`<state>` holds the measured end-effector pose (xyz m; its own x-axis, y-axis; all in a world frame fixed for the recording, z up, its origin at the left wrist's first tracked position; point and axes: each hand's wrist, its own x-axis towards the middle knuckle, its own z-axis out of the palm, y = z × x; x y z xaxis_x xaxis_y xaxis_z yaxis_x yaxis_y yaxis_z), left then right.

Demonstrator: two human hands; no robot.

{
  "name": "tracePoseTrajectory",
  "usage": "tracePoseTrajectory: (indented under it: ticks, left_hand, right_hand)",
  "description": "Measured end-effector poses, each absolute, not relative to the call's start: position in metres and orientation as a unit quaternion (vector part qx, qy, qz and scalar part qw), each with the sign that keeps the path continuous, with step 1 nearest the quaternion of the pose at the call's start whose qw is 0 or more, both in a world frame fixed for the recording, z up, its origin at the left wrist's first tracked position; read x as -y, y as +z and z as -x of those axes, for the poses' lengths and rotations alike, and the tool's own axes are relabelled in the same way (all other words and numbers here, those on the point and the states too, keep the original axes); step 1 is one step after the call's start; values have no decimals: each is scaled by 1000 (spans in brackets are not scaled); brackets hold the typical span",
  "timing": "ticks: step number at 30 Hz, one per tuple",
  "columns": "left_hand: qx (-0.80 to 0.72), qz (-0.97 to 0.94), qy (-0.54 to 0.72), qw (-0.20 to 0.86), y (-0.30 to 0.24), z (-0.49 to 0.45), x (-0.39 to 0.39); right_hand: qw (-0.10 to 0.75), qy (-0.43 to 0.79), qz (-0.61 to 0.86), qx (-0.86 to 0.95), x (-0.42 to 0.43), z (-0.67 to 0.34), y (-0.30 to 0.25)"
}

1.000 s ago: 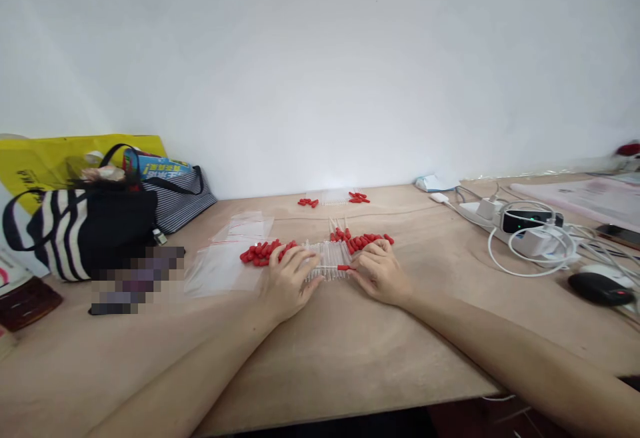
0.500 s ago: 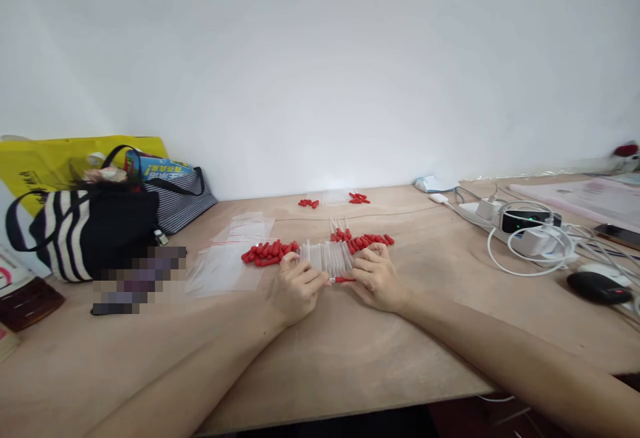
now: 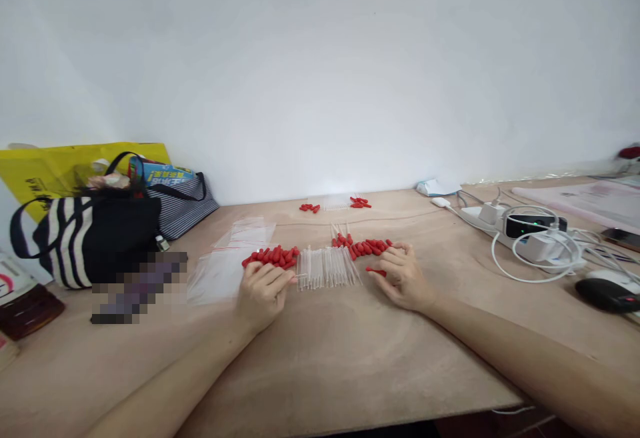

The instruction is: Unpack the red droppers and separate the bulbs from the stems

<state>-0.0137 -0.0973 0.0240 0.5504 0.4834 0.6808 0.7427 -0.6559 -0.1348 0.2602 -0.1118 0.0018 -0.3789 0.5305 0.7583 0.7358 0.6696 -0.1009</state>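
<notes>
A row of clear thin tubes (image 3: 327, 268) lies on the wooden table (image 3: 340, 351) between my hands. Red caps are heaped at its left (image 3: 273, 256) and its right (image 3: 367, 247). My left hand (image 3: 263, 289) rests at the row's left end, fingers curled, pinching the tip of a clear tube. My right hand (image 3: 400, 277) lies to the right of the row, fingers bent around a single red cap (image 3: 376, 271).
Clear zip bags (image 3: 225, 261) lie left of the caps. A striped bag (image 3: 87, 231) and a yellow bag (image 3: 55, 168) stand at far left. More caps (image 3: 335, 205) sit by the wall. A power strip with chargers and cables (image 3: 530, 238) and a black mouse (image 3: 607, 293) fill the right.
My hands, joined around a red-capped tube half a second ago, have parted. The left has slid to the row's left end and the right has moved right with a red cap.
</notes>
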Motion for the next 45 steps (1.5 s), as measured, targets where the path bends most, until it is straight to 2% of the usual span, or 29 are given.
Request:
tracePoseTrajectory:
  ticks: [6,10,14,19,24,31,40,45]
  left_hand:
    - [417,837,-339,104,21,20,94]
    - [419,838,-344,65,27,5,85]
    - [423,833,-349,73,31,-13,71]
    - [386,855,-325,123,26,-34,60]
    - [350,874,-290,170,20,-41,61]
    - [325,892,-273,154,18,-43,67]
    - [300,894,-313,111,19,-42,73]
    - [299,868,-385,88,22,-30,77]
  right_hand:
    - [516,1,406,755,103,-269,3]
    - [522,48,486,700,79,-275,9]
    - [531,110,569,618,46,-281,20]
    - [459,148,626,612,24,-273,26]
    - [392,104,655,637,29,-265,23]
    - [328,51,674,659,36,-263,24]
    - [327,35,701,633,35,-265,23]
    - [311,39,710,631,30,-255,31]
